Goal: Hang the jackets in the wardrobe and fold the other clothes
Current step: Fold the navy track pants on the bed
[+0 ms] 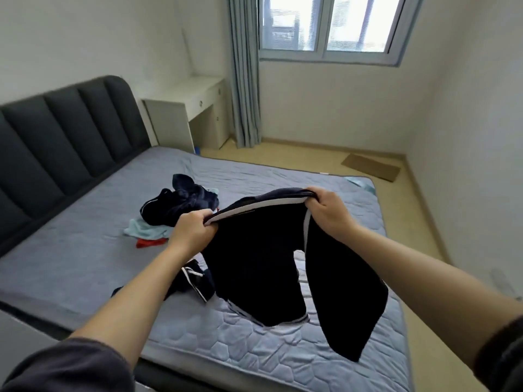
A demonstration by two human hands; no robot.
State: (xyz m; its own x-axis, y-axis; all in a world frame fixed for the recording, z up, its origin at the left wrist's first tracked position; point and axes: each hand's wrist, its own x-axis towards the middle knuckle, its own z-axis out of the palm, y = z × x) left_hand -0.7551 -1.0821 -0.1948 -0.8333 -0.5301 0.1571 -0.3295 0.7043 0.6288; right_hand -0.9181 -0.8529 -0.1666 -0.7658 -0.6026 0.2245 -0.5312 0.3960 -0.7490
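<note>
- So, biggest first: the bed [283,349], with a grey quilted mattress, lies under and all round the grip. The lower end of the held piece touches it.
- The black garment [254,264] is up off the bed, stretched between both hands and hanging below them. A long flap drops under the right-hand grip. Jacket or trousers, I cannot tell, so hang-or-fold is undecided.
- Handling, my judgement: light, limp cloth with no stiffness, so it will sag and swing wherever it is not held. Not fragile, little risk of slipping. Best hold looks like the white band [254,207] along the top edge, hands spread apart, as now.
- The pile of clothes [181,205] sits beyond the left-hand grip, well apart from the right. A dark navy fleecy piece is on top, with a light blue piece [141,229] and a red piece [150,242] sticking out beneath.
- A striped dark piece [195,281] lies crumpled on the mattress below the left-hand grip, just beside the held garment's hanging edge and partly hidden by the forearm.
- Left hand [189,232]: fingers curled tight over the top edge, bunching it.
- Right hand [329,213]: fingers wrapped round the opposite end of that edge, slightly higher.
- Writing: I see no brand, label or readable text anywhere, only plain white stripes.
</note>
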